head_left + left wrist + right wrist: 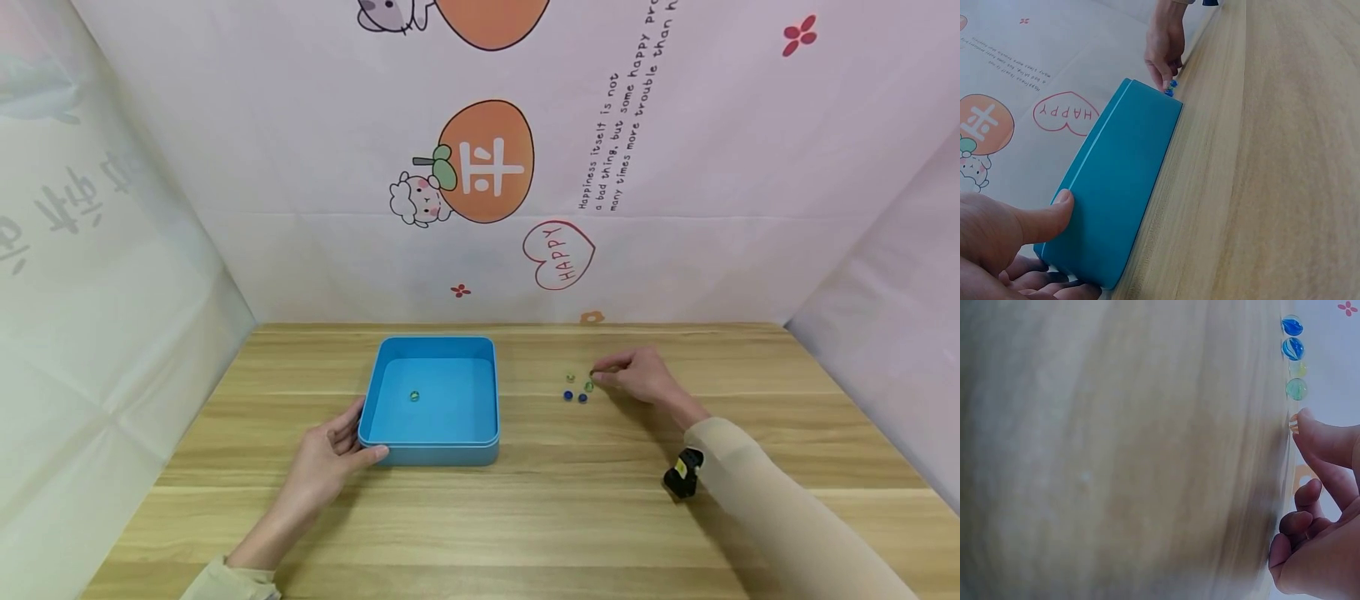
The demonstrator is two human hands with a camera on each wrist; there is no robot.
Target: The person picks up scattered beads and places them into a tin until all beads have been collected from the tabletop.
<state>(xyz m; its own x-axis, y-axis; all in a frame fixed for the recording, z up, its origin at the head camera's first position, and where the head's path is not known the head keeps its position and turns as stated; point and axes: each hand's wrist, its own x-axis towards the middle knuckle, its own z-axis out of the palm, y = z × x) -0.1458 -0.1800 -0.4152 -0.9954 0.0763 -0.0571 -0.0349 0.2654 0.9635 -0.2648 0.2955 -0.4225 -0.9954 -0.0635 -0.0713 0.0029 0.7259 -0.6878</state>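
A square blue box (pixel 452 455), open at the top, stands on the wooden table with one greenish marble (pixel 415 397) inside. My left hand (pixel 322 457) grips its near left corner, thumb along the front wall and fingers at the left side; the left wrist view shows the thumb (pixel 1054 219) on the wall. To the right of the box, my right hand (pixel 643 377) pinches an orange-streaked marble (pixel 1294 424) between thumb and forefinger. Close beside those fingertips lie a green marble (pixel 1296 389), a yellowish marble (pixel 571 377) and two blue marbles (pixel 1292 349).
Wood-grain tabletop (pixel 555 517) lies between the box and the marbles and in front of them. A printed white cloth (pixel 315 167) hangs behind the table, with more cloth at both sides. A small black device (pixel 683 473) sits at my right sleeve.
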